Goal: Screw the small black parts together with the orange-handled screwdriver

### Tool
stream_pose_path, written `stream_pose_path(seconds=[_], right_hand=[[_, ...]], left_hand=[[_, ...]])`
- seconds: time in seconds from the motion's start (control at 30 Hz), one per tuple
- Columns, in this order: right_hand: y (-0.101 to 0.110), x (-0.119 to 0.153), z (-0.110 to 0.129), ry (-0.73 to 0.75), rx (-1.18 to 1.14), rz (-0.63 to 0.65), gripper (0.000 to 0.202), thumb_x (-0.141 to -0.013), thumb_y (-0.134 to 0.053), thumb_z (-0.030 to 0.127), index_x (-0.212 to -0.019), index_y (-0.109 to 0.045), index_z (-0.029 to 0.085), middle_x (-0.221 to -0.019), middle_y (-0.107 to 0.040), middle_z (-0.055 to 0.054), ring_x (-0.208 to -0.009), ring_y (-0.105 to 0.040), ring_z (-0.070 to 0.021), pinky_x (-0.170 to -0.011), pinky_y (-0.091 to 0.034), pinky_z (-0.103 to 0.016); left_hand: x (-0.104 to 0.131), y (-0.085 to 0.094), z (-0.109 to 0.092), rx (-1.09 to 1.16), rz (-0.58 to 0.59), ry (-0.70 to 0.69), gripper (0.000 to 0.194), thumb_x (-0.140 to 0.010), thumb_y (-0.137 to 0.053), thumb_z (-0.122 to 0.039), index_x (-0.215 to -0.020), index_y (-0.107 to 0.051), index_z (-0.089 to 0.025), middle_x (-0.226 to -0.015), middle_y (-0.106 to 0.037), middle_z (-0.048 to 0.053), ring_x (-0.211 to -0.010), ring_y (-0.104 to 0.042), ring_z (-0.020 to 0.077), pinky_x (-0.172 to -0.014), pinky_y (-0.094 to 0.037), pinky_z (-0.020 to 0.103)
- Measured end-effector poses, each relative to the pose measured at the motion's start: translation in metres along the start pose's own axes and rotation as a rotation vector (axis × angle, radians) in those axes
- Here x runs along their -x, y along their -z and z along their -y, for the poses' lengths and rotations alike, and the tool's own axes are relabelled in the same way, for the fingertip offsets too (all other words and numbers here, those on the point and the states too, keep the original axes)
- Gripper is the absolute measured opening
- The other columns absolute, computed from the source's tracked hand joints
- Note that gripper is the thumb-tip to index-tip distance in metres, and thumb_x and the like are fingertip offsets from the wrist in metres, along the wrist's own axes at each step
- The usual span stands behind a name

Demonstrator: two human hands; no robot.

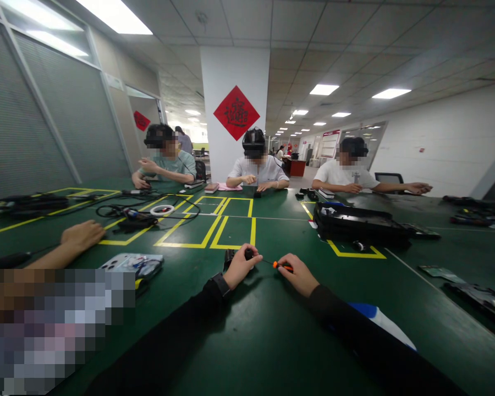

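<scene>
Left hand [240,268] pinching small black part [247,254] on green desk [272,330], right hand [299,273] gripping orange-handled screwdriver [281,265], tip toward part

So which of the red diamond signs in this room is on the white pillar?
The larger red diamond sign, centred on the white pillar behind the middle seated person. The smaller red sign hangs farther left, on the wall by the windows, not on the pillar.
</scene>
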State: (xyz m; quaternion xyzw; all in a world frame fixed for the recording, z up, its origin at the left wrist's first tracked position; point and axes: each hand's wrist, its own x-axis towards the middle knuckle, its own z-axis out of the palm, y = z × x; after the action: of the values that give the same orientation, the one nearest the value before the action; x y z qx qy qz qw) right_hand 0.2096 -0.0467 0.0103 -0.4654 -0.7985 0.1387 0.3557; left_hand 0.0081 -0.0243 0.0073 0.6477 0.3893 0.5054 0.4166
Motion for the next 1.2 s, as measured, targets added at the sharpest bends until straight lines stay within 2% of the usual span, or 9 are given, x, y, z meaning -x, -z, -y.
stream_pose_path(seconds=[0.13, 0.23, 0.37, 0.6, 0.93, 1.2], right_hand=[[0.000, 0.001, 0.003, -0.013, -0.036, -0.011, 0.017, -0.068, -0.057, 0.020, -0.084, -0.054, 0.017, -0.084, -0.054, -0.002, -0.080, -0.050, -0.0143, -0.072, -0.039, -0.027], [0.000, 0.002, 0.004, -0.047, -0.053, -0.001, 0.018, -0.072, -0.054, 0.024, -0.088, -0.055, 0.017, -0.086, -0.055, -0.003, -0.081, -0.050, -0.0146, -0.073, -0.040, -0.028], [0.000, 0.001, 0.002, -0.033, -0.017, 0.018, 0.017, -0.079, -0.045, 0.026, -0.077, -0.059, 0.017, -0.081, -0.056, -0.004, -0.080, -0.050, -0.0151, -0.075, -0.039, -0.029], [-0.001, 0.002, -0.002, -0.054, -0.033, 0.015, 0.013, -0.074, -0.051, 0.025, -0.084, -0.055, 0.017, -0.081, -0.055, -0.002, -0.077, -0.050, -0.0137, -0.071, -0.040, -0.028], [0.001, 0.002, -0.002, -0.060, -0.054, 0.009, 0.013, -0.071, -0.053, 0.021, -0.084, -0.054, 0.018, -0.079, -0.056, -0.001, -0.076, -0.051, -0.0139, -0.070, -0.040, -0.027], [0.005, 0.003, 0.008, 0.003, -0.087, 0.024, 0.015, -0.071, -0.054, 0.024, -0.085, -0.054, 0.019, -0.077, -0.058, 0.000, -0.072, -0.053, -0.0124, -0.067, -0.040, -0.024]], left_hand=[[0.000, 0.000, 0.000, -0.017, -0.013, 0.002, 0.028, -0.066, -0.059, -0.035, -0.083, -0.049, -0.016, -0.073, -0.052, -0.001, -0.062, -0.048, 0.0083, -0.053, -0.038, 0.019], [0.001, -0.001, -0.001, -0.022, -0.021, 0.011, 0.027, -0.065, -0.059, -0.034, -0.082, -0.049, -0.016, -0.073, -0.053, -0.001, -0.062, -0.048, 0.0084, -0.054, -0.039, 0.019], [0.001, -0.001, -0.002, -0.009, -0.020, 0.014, 0.028, -0.065, -0.059, -0.034, -0.083, -0.049, -0.016, -0.073, -0.054, -0.001, -0.062, -0.049, 0.0081, -0.054, -0.039, 0.019], [-0.001, 0.000, 0.002, -0.020, -0.001, 0.021, 0.030, -0.064, -0.061, -0.035, -0.084, -0.049, -0.015, -0.075, -0.054, 0.000, -0.063, -0.049, 0.0088, -0.051, -0.038, 0.018], [0.001, -0.001, -0.003, -0.041, -0.015, 0.016, 0.028, -0.064, -0.061, -0.035, -0.081, -0.050, -0.016, -0.074, -0.054, 0.000, -0.063, -0.049, 0.0089, -0.055, -0.039, 0.019], [0.000, 0.000, -0.003, -0.052, -0.026, -0.002, 0.027, -0.064, -0.060, -0.036, -0.079, -0.050, -0.016, -0.071, -0.053, -0.001, -0.061, -0.048, 0.0087, -0.054, -0.039, 0.019]])
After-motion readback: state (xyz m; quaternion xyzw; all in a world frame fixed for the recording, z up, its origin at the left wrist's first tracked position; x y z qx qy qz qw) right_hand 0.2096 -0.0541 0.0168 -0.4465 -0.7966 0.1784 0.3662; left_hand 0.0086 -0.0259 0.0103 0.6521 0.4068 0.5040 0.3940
